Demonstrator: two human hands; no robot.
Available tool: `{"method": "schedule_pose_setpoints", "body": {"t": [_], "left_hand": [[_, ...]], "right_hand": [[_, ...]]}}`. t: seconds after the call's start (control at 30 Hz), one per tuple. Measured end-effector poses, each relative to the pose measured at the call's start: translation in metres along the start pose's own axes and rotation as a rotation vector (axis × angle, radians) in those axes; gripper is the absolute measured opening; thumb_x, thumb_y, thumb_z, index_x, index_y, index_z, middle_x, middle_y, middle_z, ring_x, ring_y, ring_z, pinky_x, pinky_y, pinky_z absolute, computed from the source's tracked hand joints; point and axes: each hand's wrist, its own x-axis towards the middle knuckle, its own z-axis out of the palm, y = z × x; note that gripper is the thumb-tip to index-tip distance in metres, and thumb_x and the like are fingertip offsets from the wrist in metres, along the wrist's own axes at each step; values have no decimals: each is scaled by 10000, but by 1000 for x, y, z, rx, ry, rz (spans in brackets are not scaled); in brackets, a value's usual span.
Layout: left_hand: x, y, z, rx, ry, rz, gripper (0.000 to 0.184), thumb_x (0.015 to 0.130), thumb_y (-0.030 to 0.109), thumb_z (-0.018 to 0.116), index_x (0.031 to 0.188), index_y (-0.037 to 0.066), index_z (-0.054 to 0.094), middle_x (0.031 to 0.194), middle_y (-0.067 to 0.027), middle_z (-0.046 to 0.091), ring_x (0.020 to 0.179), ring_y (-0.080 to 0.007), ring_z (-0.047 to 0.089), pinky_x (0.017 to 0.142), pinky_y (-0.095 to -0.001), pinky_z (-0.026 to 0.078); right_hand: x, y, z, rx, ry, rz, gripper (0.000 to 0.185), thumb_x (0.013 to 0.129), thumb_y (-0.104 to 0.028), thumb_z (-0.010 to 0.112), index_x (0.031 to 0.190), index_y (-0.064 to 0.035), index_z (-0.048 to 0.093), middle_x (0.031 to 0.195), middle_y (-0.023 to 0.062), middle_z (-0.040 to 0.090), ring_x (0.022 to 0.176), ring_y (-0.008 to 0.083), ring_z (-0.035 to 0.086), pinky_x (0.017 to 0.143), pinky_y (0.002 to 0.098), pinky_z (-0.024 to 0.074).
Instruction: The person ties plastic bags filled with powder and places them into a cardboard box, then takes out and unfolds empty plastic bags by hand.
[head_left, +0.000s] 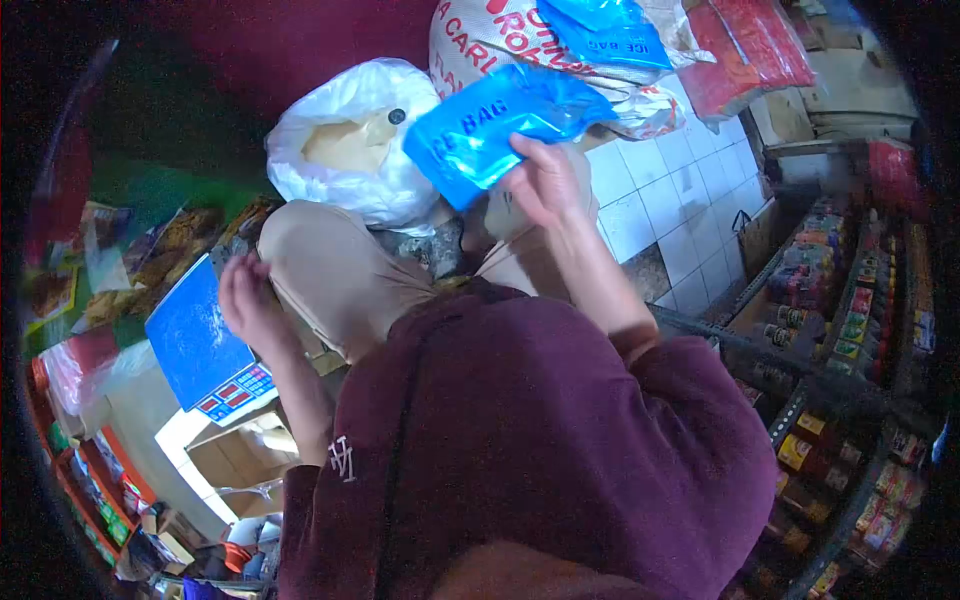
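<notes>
My right hand [545,180] is closed on a shiny blue ice bag pack [465,135], its thumb lying across the printed plastic. The pack is held over my knee, beside an open white plastic sack [400,180] of pale powder or grain. A small dark round thing [397,116] shows at the sack's inner edge. My left hand [245,300] hangs beside my other knee, over the edge of a blue-topped digital scale [195,325]. Its fingers are loosely bent and apart, with nothing visible in them.
Another blue ice bag pack [610,45] lies on a printed woven sack [465,45] ahead. Red plastic packs [750,55] are at the upper right, above white floor tiles [690,195]. Shelves of jars and packets [810,450] line the right; a cardboard box [235,455] stands lower left.
</notes>
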Motion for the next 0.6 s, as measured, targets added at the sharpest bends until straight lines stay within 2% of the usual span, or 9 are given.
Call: {"method": "schedule_pose_setpoints", "body": {"t": [0.07, 0.1, 0.13, 0.2, 0.27, 0.33, 0.4, 0.5, 0.6], "left_hand": [[-23, 33, 67, 248, -256, -22, 369, 877, 132, 459, 1198, -49, 451, 1035, -121, 582, 871, -161, 577, 823, -276, 449], [-14, 20, 79, 498, -531, -149, 403, 880, 142, 465, 1239, -36, 414, 1114, -115, 556, 969, -159, 558, 869, -274, 424], [-24, -18, 86, 7, -517, -385, 431, 875, 150, 492, 1259, -19, 395, 1142, -91, 539, 1015, -150, 534, 889, -278, 408], [-40, -10, 129, -363, -540, -527, 446, 862, 153, 533, 1251, -12, 394, 1143, -80, 534, 1011, -147, 527, 892, -300, 407], [-31, -19, 148, -345, -598, -440, 418, 850, 139, 559, 1215, -13, 425, 1123, -73, 543, 971, -144, 538, 881, -302, 414], [-12, -21, 155, -69, -691, -310, 383, 851, 129, 567, 1197, 8, 457, 1080, -56, 559, 928, -125, 537, 827, -272, 432], [12, -10, 165, 90, -884, -242, 341, 841, 143, 588, 1139, -1, 506, 1026, -42, 584, 909, -95, 528, 805, -254, 433], [31, 17, 188, 211, -1046, -89, 345, 835, 163, 610, 1132, 14, 515, 976, -21, 583, 872, -86, 529, 794, -246, 432], [40, 31, 213, 111, -980, 20, 323, 820, 150, 635, 1092, 10, 531, 938, -21, 587, 839, -73, 542, 717, -229, 451]], "right_hand": [[2, 11, 21, 72, -58, 39, 430, 799, -24, 583, 1198, -15, 421, 1149, 121, 533, 1060, 246, 532, 925, 419, 434], [1, 15, 33, 103, -103, 54, 428, 800, -18, 580, 1197, -13, 420, 1148, 124, 533, 1059, 246, 532, 921, 415, 438], [-2, 19, 42, 119, -95, 95, 446, 774, -1, 602, 1184, -19, 428, 1112, 100, 537, 1024, 235, 543, 885, 402, 461], [-11, 25, 45, 4, -93, 82, 437, 782, -30, 618, 1179, -27, 438, 1109, 91, 541, 1013, 222, 549, 868, 393, 471], [-15, 18, 20, -64, -79, 85, 409, 811, -83, 612, 1181, -26, 447, 1125, 90, 539, 1014, 222, 551, 855, 404, 476], [-26, -20, 25, -29, -157, -12, 439, 831, -144, 610, 1213, -25, 431, 1147, 98, 533, 1018, 225, 550, 845, 408, 483], [-17, -37, -4, -16, -11, 25, 494, 826, -201, 624, 1239, -38, 408, 1144, 116, 530, 1000, 238, 556, 847, 414, 472], [-2, -40, -26, -311, 137, -129, 396, 819, -194, 639, 1147, -48, 474, 982, 55, 598, 825, 147, 597, 692, 319, 509], [11, -35, -47, -288, 180, -159, 307, 817, -185, 641, 1064, -65, 503, 943, 51, 601, 770, 156, 593, 669, 330, 512]]}}
